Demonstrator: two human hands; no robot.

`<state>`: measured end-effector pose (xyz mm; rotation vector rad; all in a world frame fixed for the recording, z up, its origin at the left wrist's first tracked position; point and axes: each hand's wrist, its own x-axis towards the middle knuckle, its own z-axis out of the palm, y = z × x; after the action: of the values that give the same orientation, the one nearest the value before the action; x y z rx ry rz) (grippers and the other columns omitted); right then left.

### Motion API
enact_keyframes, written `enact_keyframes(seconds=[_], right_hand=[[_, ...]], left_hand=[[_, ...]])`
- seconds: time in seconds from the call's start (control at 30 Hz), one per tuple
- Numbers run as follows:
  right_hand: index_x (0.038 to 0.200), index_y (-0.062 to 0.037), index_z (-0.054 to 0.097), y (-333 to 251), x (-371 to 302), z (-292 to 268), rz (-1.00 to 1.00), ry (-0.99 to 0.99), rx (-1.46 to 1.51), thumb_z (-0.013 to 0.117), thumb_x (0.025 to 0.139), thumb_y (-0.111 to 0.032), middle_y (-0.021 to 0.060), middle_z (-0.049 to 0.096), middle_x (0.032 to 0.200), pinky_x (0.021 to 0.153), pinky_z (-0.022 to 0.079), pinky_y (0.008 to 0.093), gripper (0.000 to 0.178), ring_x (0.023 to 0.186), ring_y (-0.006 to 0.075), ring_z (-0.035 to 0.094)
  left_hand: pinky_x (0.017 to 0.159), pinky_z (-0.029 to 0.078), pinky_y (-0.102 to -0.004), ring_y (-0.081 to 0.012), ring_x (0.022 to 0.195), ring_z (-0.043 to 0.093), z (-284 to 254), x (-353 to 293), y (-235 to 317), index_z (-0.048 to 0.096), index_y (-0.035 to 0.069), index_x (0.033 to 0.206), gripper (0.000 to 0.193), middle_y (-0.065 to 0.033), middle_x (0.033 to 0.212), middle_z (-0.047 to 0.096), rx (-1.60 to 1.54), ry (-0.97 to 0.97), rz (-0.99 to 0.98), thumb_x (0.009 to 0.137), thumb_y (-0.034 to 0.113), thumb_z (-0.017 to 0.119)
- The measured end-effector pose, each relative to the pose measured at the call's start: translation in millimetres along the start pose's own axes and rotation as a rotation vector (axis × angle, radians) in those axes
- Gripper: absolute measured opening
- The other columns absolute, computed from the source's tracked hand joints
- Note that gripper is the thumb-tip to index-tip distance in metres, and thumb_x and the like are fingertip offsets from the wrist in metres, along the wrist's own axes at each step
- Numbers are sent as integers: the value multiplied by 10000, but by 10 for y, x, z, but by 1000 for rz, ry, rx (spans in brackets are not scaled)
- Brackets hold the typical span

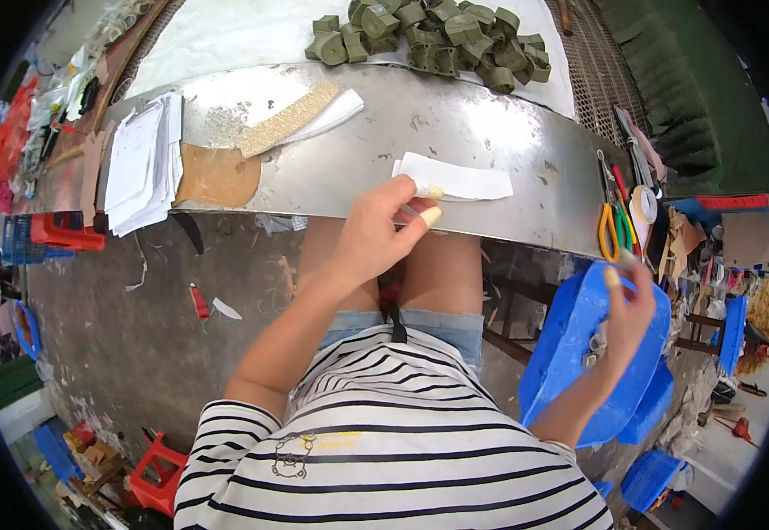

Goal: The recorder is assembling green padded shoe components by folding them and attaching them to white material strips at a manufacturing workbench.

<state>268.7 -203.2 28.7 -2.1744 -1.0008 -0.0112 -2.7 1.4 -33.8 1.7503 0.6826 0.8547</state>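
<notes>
A curved white strip [468, 181], of paper or thin sheet, lies near the front edge of the metal worktop [349, 177]. At its left end the thumb and forefinger of my left hand [386, 216] close on it, both tipped with pale yellow covers. My right hand [630, 314] is raised over the blue tub [552, 353] at the right, below the orange-handled scissors [610, 231]. Motion smears its fingers, so whether they hold anything is unclear. One yellow-covered fingertip shows on that hand too.
Olive-green rolled pieces [464, 40] are heaped on white sheeting at the back. White papers [144, 163], a brown sheet [217, 175] and a glittery gold strip [292, 119] lie at left. A tape roll [643, 205] sits near the scissors; a red stool [157, 473] stands lower left.
</notes>
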Motion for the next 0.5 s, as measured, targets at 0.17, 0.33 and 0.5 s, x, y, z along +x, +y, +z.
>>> enact_keyframes(seconds=[0.17, 0.33, 0.5], right_hand=[[945, -3, 654, -637, 276, 985, -243, -420, 316, 693, 763, -92, 77, 647, 857, 630, 463, 252, 206, 744, 135, 602], [946, -5, 632, -960, 1115, 1865, -310, -171, 280, 712, 707, -100, 104, 630, 858, 657, 469, 312, 270, 754, 196, 602], [1191, -75, 529, -1348, 1785, 2285, -668, 80, -24, 721, 677, -71, 91, 574, 1083, 868, 445, 355, 549, 1027, 255, 540]], left_hand=[[637, 501, -245, -127, 761, 624, -274, 29, -16, 637, -1, 1007, 200, -69, 862, 655, 59, 96, -45, 814, 51, 626], [657, 500, -245, -107, 777, 612, -251, 24, -1, 638, -3, 1010, 195, -61, 878, 657, -7, 86, -61, 825, 58, 619], [685, 509, -248, -118, 799, 622, -218, 90, 38, 636, -12, 1000, 183, -77, 890, 652, -30, 68, -86, 829, 51, 620]])
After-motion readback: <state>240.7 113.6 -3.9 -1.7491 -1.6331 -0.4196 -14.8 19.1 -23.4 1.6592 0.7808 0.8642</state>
